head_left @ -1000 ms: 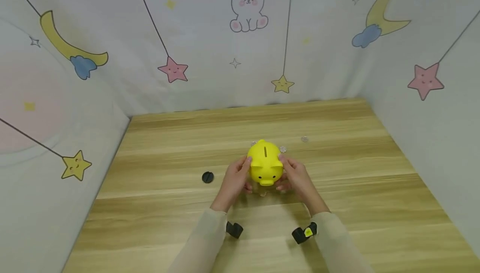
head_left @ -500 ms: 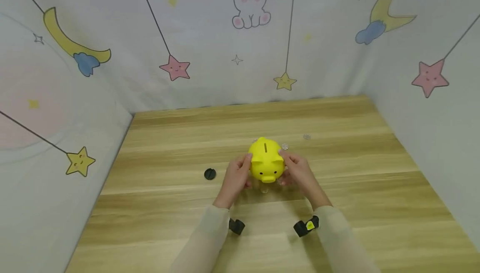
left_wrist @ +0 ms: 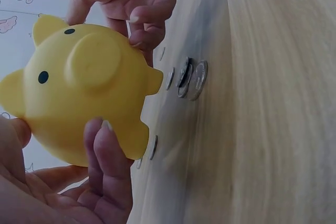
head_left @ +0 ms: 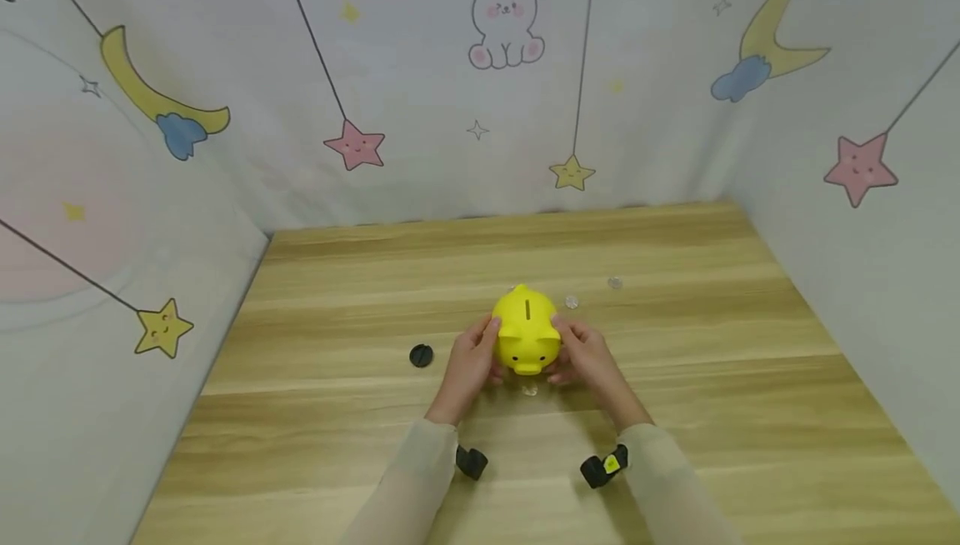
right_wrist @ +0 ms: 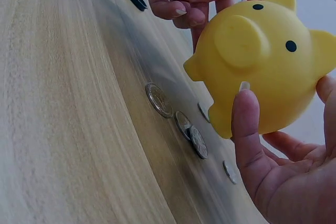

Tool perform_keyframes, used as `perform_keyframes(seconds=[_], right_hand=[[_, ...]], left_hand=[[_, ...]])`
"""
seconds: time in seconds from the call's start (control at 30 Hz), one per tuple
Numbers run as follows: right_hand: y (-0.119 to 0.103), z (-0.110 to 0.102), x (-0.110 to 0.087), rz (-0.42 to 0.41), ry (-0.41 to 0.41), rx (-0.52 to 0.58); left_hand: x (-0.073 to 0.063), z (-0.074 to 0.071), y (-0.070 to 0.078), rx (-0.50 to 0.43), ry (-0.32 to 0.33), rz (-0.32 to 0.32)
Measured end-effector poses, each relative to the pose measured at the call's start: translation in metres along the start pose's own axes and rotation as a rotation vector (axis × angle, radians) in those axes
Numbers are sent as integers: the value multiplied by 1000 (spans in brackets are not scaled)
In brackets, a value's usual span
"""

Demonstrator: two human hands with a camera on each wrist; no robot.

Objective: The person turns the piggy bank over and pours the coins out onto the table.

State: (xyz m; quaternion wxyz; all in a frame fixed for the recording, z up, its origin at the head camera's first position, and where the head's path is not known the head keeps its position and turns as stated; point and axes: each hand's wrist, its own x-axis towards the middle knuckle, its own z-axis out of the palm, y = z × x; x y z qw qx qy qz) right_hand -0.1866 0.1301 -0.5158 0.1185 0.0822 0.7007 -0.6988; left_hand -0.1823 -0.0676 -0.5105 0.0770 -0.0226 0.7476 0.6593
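Observation:
A yellow piggy bank [head_left: 527, 330] is held upright between both hands, its snout facing the wearer and its coin slot on top. The left hand [head_left: 468, 362] grips one side, with its thumb up by the ear. On the other side, the right hand [head_left: 588, 357] holds it the same way. Both wrist views show the stubby feet raised off the table. Several silver coins [right_wrist: 159, 99] lie on the wood under and around the bank, some overlapping. Its underside is hidden. To the left of the left hand lies a round black plug [head_left: 422, 356].
Two more coins rest behind the bank to the right, one nearer [head_left: 572, 302] and one farther [head_left: 615, 282]. The wood-grain table [head_left: 337, 445] is bounded by white fabric walls [head_left: 420, 95] printed with stars, moons and a rabbit. Black wrist cameras [head_left: 472, 463] sit at both cuffs.
Both hands have shifted the piggy bank slightly left relative to the coins behind it. The grip looks the same, and the black plug has stayed in place on the table.

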Motion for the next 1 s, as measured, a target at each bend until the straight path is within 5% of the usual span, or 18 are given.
perform_keyframes(seconds=[0.47, 1.0], right_hand=[[17, 4, 7, 17, -17, -21], [14, 1, 10, 34, -42, -20]], left_hand=[[7, 1, -25, -32, -13, -24], [13, -4, -24, -14, -67, -113]])
